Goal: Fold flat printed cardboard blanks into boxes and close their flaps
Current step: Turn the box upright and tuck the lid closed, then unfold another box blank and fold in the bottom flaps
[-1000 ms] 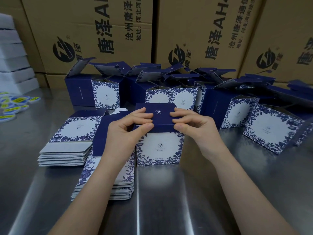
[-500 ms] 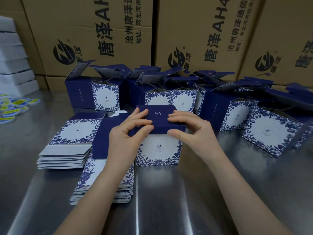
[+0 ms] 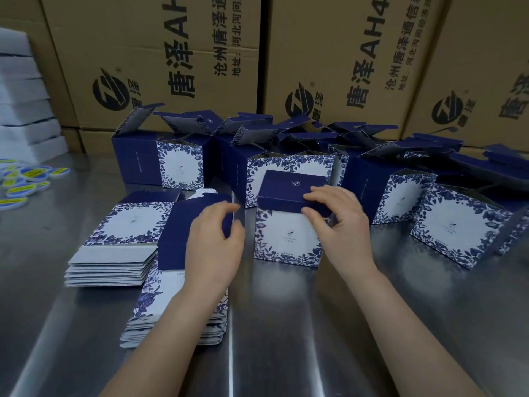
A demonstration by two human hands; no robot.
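Box lid (image 3: 292, 188) pinched by right hand (image 3: 340, 224); left hand (image 3: 214, 242) relaxed, empty. Lid could be sprung by incomplete tuck.

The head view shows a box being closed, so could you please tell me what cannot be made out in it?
All in the head view:
Right front lid corner of the box: covered by the right hand gripping it.
Whether the left hand pinches the top blank of the near stack: its own fingers hide the contact.
Small print on the box front: too small.
Yellow-and-blue labels: cut off by the left edge.
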